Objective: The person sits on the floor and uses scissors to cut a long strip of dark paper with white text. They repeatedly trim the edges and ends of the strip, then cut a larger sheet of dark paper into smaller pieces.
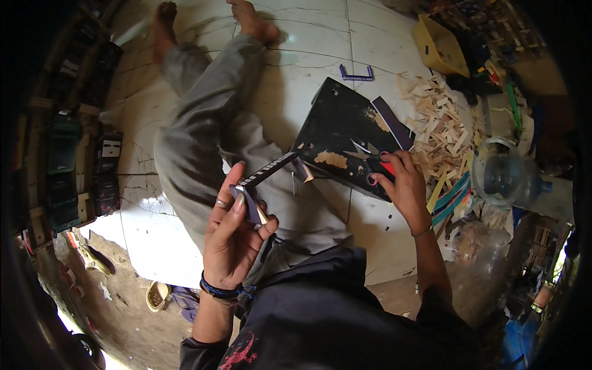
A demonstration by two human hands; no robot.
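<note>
The left hand (237, 237) holds a dark purple folded strip (271, 169) by its near end, thumb on one side and fingers on the other, so this grip is closed on it. The hold appears light and at the very end, which leaves most of the pale-lettered face uncovered. Both ends of the strip bend away from that face and show a pale inner side. The strip is raised over the lap, in front of the grey trousers (203, 135); its far end comes up to the black board (327, 117), but whether they touch I cannot tell.

The right hand (404, 185) has its fingers curled about the red and black handles of the scissors (375, 165), a closed grip. The blades look parted and point far and left over the board, perhaps to keep them clear of the other hand.

A flat purple strip (391, 120) lies along the board's far right side, within easy reach. Farther off, a purple bracket-shaped piece (357, 78) rests on the tiled floor (320, 37). Wood offcuts (441, 117) are heaped to the right.
</note>
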